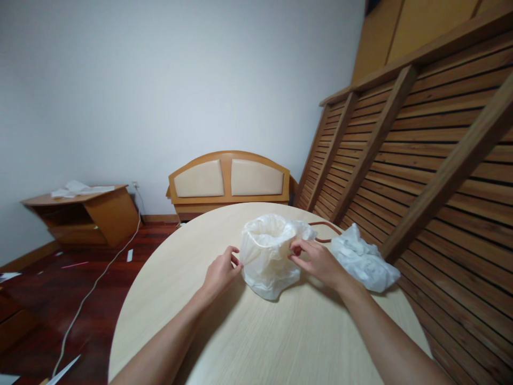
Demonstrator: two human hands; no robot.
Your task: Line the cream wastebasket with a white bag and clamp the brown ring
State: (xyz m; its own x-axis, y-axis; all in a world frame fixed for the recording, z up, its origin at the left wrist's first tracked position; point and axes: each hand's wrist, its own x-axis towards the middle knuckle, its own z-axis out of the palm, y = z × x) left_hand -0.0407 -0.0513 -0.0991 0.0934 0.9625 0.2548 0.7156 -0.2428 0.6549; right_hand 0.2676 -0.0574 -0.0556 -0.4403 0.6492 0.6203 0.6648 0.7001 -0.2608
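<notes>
White bag [269, 272], thin, mouth upward: stands on the round table [172, 305], beyond its middle, between both hands.
Left hand [222, 271]: at the bag's left side, fingers half curled; whether they pinch it, cannot tell.
Right hand [318, 262]: at the bag's right side, thumb and fingertips close together; grip on the bag, cannot tell.
Brown cord [324, 241]: looped on the table, behind the right hand.
Second bag [363, 262], white, crumpled: at the table's right edge, just beside the right forearm.
Slatted wooden frame [374, 141]: leaning, close along the right.
Headboard [227, 182], two pale panels: behind the table.
Low cabinet [114, 219]: far left, white sheets [76, 189] on top.
Pale cable [96, 282]: across the dark red floor [104, 305].
</notes>
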